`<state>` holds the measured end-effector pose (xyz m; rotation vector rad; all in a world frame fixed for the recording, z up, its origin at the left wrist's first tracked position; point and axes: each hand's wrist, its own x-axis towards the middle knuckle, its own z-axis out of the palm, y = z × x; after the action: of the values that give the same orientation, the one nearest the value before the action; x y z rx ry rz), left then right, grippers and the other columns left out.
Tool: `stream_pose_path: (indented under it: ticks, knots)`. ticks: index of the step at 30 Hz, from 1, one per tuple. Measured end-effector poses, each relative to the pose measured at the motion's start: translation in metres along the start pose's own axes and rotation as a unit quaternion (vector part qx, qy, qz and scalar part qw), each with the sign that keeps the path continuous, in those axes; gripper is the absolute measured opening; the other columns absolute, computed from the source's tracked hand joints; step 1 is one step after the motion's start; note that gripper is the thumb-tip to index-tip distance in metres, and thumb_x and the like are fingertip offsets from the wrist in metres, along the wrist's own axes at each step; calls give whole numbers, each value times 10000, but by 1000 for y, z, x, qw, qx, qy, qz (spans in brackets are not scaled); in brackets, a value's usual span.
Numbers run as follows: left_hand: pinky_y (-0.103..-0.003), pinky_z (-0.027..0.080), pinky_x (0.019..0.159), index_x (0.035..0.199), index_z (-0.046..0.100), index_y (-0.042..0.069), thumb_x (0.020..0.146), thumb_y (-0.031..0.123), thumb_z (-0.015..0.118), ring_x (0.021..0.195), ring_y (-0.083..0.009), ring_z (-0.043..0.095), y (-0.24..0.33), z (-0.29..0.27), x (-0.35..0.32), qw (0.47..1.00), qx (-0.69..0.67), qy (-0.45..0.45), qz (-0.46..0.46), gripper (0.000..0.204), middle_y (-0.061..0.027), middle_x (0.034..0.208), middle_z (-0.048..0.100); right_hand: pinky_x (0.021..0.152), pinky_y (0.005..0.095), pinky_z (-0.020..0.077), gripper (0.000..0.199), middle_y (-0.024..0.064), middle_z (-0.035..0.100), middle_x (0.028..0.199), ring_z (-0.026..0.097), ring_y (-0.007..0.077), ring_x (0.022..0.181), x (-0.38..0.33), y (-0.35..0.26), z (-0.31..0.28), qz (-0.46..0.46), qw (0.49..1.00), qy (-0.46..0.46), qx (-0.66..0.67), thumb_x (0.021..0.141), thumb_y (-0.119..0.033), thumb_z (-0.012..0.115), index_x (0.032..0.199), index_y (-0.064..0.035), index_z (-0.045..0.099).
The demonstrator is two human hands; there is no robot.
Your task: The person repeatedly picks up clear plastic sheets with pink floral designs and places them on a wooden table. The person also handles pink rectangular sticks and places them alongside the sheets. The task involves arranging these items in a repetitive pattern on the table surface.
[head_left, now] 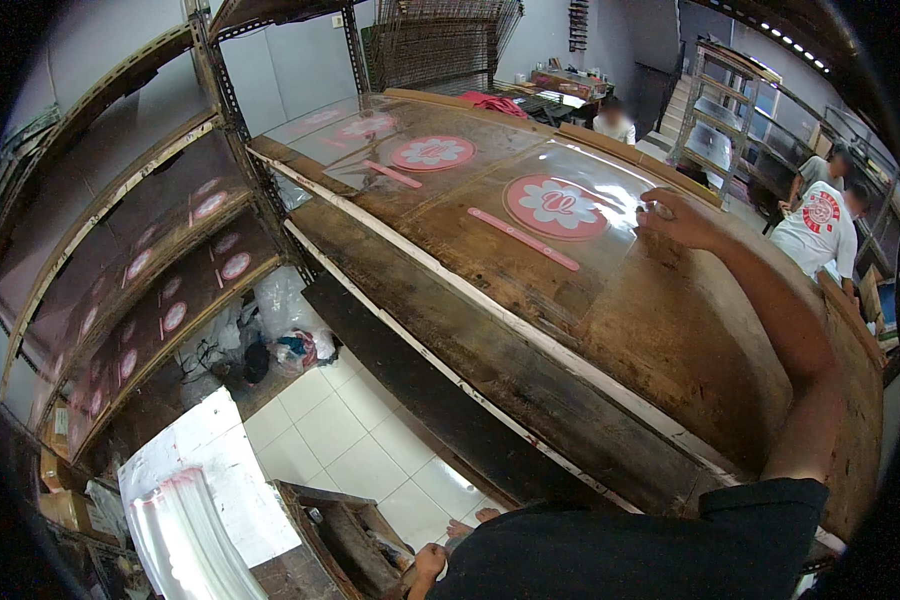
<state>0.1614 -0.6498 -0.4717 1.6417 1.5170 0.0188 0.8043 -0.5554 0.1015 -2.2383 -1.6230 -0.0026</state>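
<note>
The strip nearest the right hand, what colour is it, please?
The strip is pinkish red, seen in the head view.

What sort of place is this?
Probably a small printing workshop. The right hand is at the edge of a clear sheet bearing a pink flower print; similar printed sheets lie on shelves at left, and wire racks stand behind.

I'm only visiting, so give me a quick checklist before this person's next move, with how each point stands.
1. Right hand at the edge of the closest clear sheet: ok.
2. Firm grip there: cannot tell from this angle.
3. Left hand at the sheet too: not ok; it is low, by the wooden box.
4. Flower print uncovered: ok.
5. Pink strip in full view: ok.
6. Whole sheet flat on the brown board: cannot tell; glare.
</note>
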Motion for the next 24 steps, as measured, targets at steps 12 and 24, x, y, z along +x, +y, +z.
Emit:
stream_pose_path:
  ticks: [12, 24]
  knots:
    - [-415, 517, 802, 913, 701, 5, 832, 315, 564, 856, -343, 679, 10, -8, -22, 999, -13, -12, -49, 348, -197, 879, 703, 1008, 396, 390, 493, 143, 585, 1212, 526, 264, 1159, -1, 12, 7, -26, 999, -18, 22, 929, -447, 567, 1186, -27, 584]
    - [-418, 513, 843, 954, 697, -1, 840, 326, 564, 886, -373, 671, -17, 33, -36, 997, -19, 19, -74, 371, -217, 888, 695, 1017, 377, 384, 516, 151, 568, 1233, 513, 267, 1174, 3, 14, 5, -8, 999, -43, 22, 916, -449, 575, 1205, -21, 575]
